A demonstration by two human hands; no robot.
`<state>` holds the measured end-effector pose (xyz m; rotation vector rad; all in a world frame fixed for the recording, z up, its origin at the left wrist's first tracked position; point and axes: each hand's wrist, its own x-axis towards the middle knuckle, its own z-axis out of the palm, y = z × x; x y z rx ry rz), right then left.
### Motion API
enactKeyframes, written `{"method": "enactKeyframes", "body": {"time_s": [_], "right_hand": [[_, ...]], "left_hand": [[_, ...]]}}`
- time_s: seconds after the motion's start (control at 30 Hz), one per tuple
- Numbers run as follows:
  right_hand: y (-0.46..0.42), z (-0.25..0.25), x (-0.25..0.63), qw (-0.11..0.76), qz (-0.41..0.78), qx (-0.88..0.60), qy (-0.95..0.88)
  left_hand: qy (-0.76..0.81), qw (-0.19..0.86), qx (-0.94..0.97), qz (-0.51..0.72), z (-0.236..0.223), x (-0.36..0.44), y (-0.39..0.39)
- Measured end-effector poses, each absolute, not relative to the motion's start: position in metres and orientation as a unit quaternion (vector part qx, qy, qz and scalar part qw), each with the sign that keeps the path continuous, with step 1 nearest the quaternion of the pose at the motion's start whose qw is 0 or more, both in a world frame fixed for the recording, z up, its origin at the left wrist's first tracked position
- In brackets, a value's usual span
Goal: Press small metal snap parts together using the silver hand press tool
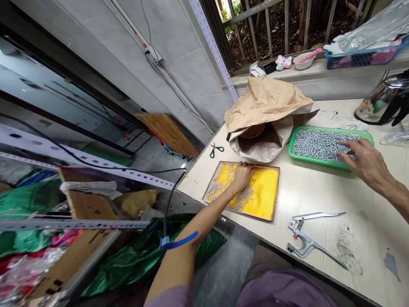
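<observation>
Lying every way: countless pins (315, 143) in one tub (315, 160), one tray (263, 194).
Both containers run lengthwise left-right; right hand (364, 160) spread at tub, left hand (243, 174) curled over tray, grasp unclear.

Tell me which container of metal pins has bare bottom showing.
The shallow brown-rimmed tray by the left hand: its yellow bottom shows, whereas metal pins cover the green plastic tub's.

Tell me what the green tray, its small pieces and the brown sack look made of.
Green tray: probably plastic, smooth with a slightly glossy rim. Small pieces: likely metal, silvery with bright glints. Brown sack: seemingly paper, matt, with stiff creases; pale inside unclear.
</observation>
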<state>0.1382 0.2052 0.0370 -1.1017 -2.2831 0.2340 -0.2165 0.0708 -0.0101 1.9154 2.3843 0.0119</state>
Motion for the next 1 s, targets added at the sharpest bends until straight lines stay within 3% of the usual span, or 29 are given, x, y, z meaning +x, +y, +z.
{"method": "enactKeyframes", "body": {"time_s": [0.17,0.3,0.43,0.53,0.6,1.0], "right_hand": [[0.150,0.037,0.136,0.235,0.118,-0.336,-0.904],[0.079,0.028,0.145,0.122,0.213,-0.269,-0.931],[0.021,0.012,0.159,0.010,0.229,-0.280,-0.932],[-0.002,-0.001,0.168,-0.016,0.209,-0.317,-0.925],[-0.009,-0.007,0.171,-0.019,0.202,-0.336,-0.920],[-0.020,-0.008,0.172,0.009,0.203,-0.351,-0.914]], "left_hand": [[0.760,0.050,0.648,-0.024,0.003,-0.216,0.078],[0.744,0.083,0.657,0.089,0.012,-0.189,0.058],[0.696,0.340,0.597,0.206,0.020,-0.129,0.005],[0.677,0.533,0.465,0.204,0.015,-0.086,-0.030],[0.682,0.590,0.387,0.193,0.010,-0.067,-0.041],[0.718,0.625,0.294,0.089,0.002,-0.062,-0.040]]}}
